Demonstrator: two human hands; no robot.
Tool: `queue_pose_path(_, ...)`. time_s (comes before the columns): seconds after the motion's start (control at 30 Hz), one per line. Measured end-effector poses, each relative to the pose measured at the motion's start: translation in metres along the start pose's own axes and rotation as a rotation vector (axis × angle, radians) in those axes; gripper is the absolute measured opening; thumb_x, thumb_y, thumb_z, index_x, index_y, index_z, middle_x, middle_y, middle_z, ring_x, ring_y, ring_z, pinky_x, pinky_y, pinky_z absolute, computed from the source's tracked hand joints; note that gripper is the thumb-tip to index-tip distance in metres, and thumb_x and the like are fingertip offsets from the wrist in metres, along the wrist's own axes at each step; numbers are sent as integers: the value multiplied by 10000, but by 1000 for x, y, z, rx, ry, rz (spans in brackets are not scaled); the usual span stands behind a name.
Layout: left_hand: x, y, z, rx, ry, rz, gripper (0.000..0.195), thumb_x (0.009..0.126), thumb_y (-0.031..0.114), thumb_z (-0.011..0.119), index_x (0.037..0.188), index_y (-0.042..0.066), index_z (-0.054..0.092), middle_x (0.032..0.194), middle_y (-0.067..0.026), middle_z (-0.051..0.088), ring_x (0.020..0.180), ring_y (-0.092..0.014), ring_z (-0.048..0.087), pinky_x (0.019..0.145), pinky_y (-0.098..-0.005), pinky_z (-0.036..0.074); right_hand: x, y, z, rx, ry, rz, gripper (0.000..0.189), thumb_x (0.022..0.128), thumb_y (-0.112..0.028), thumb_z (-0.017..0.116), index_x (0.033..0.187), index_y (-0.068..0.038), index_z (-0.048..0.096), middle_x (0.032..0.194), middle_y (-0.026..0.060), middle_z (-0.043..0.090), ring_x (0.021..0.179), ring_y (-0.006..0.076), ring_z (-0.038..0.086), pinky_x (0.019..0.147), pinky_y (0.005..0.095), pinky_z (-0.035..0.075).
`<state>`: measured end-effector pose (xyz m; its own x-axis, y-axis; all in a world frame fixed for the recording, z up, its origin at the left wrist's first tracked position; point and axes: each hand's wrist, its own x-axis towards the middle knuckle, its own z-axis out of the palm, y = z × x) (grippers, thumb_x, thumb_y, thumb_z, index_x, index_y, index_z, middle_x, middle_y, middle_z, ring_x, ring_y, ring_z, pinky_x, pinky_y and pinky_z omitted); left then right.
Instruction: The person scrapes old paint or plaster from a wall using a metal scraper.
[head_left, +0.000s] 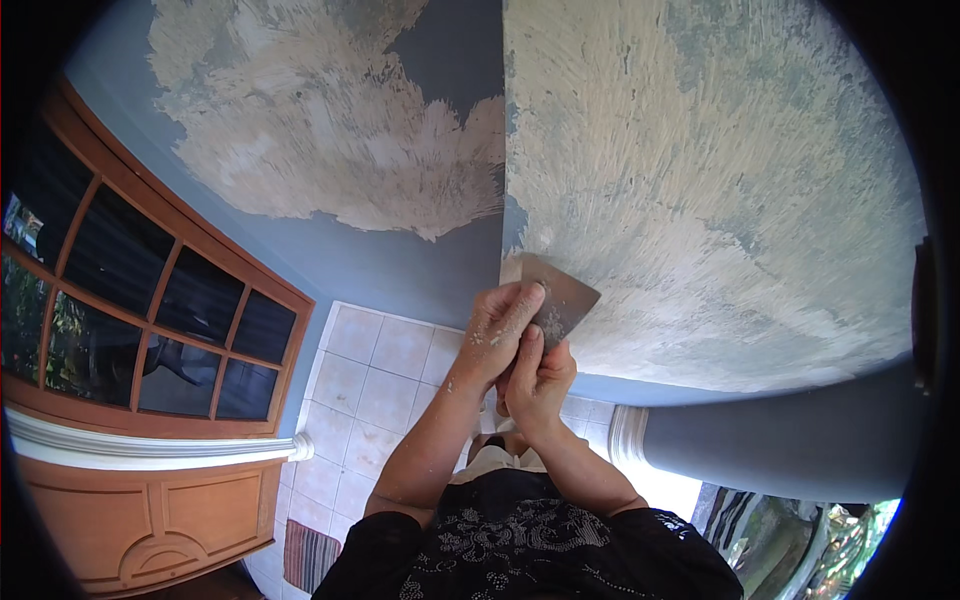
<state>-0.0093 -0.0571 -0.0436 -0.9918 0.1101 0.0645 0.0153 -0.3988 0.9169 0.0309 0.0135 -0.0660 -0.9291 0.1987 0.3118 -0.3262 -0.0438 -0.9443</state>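
Both hands hold one metal scraper (574, 296) with a flat, roughly square blade. My left hand (499, 330) grips its left side, thumb on the blade; pale flakes cling to the fingers and wrist. Just below, my right hand (540, 379) closes around its lower end, which the fingers hide. The blade lies at the lower left of the right-hand wall face (697, 202), near the vertical corner, where rough cream patches cover blue-grey paint. Left of the corner, the other wall face (322, 127) bears a ragged cream patch with blue-grey paint around it.
A wooden-framed window (157, 322) and a panelled wooden piece (150, 525) are at left. Below are pale floor tiles (360, 405) and a striped mat (311, 555). A white moulding (630, 435) edges the wall at lower right, with plants beyond.
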Motion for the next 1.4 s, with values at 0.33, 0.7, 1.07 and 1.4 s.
queue_pose_path(0.33, 3, -3, 3, 82, 21, -4, 279, 877, 262, 508, 726, 35, 571, 647, 73, 492, 602, -13, 407, 499, -186, 337, 2, 7, -3, 50, 14, 58, 135, 874, -60, 448, 771, 8, 502, 593, 40, 567, 525, 55, 515, 427, 218, 379)
queue_pose_path(0.7, 5, 1, -2, 10, 21, 24, 284, 876, 260, 509, 690, 52, 558, 644, 64, 508, 587, -9, 415, 496, -178, 340, 10, 3, 7, -63, 55, -202, 189, 912, -115, 398, 756, -30, 464, 466, -8, 479, 347, 31, 405, 303, 196, 277)
queue_pose_path(1.07, 2, -2, -2, 0, -23, -6, 275, 876, 252, 505, 742, 24, 582, 661, 22, 549, 601, -44, 480, 518, -200, 392, 0, 3, 2, 39, 47, 31, 161, 872, -64, 453, 733, 3, 498, 580, 48, 564, 507, 60, 496, 420, 235, 369)
queue_pose_path(1.4, 9, 4, 2, 29, 29, 81, 265, 875, 250, 506, 755, 26, 581, 675, 16, 555, 607, -50, 491, 524, -206, 408, 17, -3, -2, -3, -21, -74, 130, 866, -59, 463, 761, 6, 504, 549, 37, 546, 478, 63, 505, 406, 226, 374)
